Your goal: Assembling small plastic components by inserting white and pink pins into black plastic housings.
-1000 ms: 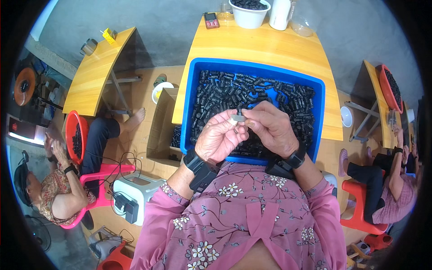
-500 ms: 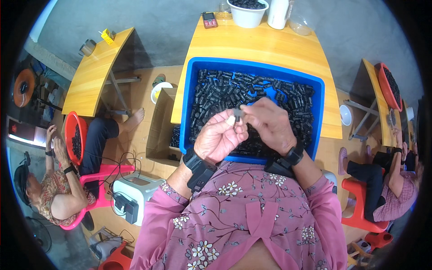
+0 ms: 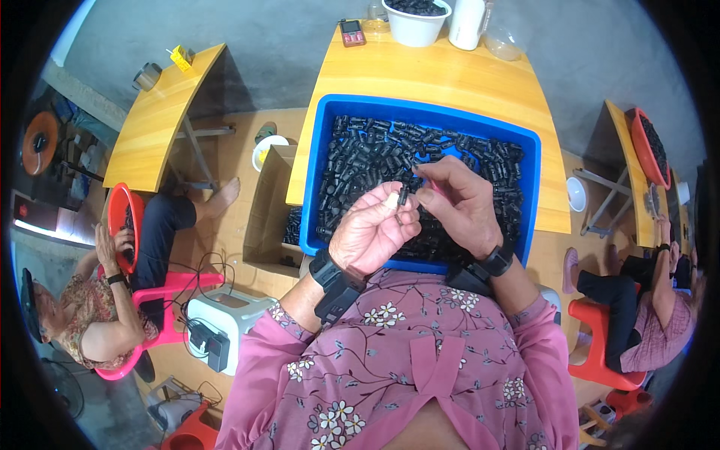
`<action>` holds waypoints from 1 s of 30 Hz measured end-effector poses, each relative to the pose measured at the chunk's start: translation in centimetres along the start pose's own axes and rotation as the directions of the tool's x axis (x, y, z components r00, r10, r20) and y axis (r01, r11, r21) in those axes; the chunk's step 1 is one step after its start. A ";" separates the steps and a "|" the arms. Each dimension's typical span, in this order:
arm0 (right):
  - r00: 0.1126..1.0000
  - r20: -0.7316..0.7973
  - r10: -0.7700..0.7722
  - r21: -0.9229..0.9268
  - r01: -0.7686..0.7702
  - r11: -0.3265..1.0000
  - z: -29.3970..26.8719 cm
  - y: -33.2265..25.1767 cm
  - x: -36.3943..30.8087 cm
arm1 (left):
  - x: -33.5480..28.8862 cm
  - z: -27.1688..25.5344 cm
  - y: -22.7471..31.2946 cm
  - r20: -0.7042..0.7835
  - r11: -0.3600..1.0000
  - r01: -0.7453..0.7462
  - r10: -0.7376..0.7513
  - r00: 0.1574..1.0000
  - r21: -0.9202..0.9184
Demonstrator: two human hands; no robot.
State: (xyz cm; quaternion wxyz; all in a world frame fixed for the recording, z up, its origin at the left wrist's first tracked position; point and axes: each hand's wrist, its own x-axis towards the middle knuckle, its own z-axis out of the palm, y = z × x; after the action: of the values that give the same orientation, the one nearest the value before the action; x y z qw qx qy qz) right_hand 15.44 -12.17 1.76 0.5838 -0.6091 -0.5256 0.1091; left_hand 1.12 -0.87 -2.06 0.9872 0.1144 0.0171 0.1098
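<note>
The left hand (image 3: 371, 231) pinches a black part (image 3: 404, 196) over the tray (image 3: 531, 187); whether the right hand (image 3: 466, 206), curled nearby, grips anything, I cannot tell. A firm pinch that stops the part twisting should serve best.

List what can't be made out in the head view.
Head view:
black cylindrical piece: partly hidden by the left hand
dark bit by the right hand: too small to identify
white bottle: top cut off by upper edge
blue tub: floor mostly covered by black parts
</note>
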 end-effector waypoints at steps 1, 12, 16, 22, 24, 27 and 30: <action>1.000 0.012 0.025 0.008 -0.025 1.000 0.0 -0.1 0.0 | 0.1 -0.1 0.0 0.000 1.000 -0.002 0.002 1.000 0.000; 0.983 0.085 0.166 0.083 -0.173 0.982 0.0 0.1 -0.2 | 0.0 0.2 -0.4 -0.036 0.982 -0.065 0.072 0.997 0.178; 0.968 0.104 0.226 0.134 -0.239 0.962 0.0 -0.3 -0.2 | 0.1 -0.1 -0.5 -0.007 0.970 -0.078 0.082 0.997 0.229; 0.967 0.101 0.232 0.129 -0.244 0.961 -0.1 -0.1 -0.1 | 0.1 -0.2 -0.4 -0.014 0.985 -0.024 0.027 1.000 0.172; 0.966 0.093 0.242 0.133 -0.253 0.958 -0.1 0.0 -0.2 | 0.0 -0.1 -0.3 -0.028 0.987 -0.013 0.018 0.999 0.158; 0.964 0.113 0.241 0.200 -0.259 0.945 0.0 -0.2 -0.1 | 0.0 -0.1 -0.3 -0.045 0.992 -0.003 0.009 0.999 0.129; 0.967 0.108 0.231 0.133 -0.245 0.960 0.0 -0.5 -0.2 | 0.0 0.2 -0.3 -0.061 0.992 -0.004 0.011 0.998 0.123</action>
State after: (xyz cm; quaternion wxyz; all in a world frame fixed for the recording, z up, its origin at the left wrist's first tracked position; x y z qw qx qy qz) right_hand 15.10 -12.41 2.05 0.5845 -0.6181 -0.4654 0.2444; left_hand 1.14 -1.19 -1.96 0.9769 0.1718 0.0536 0.1156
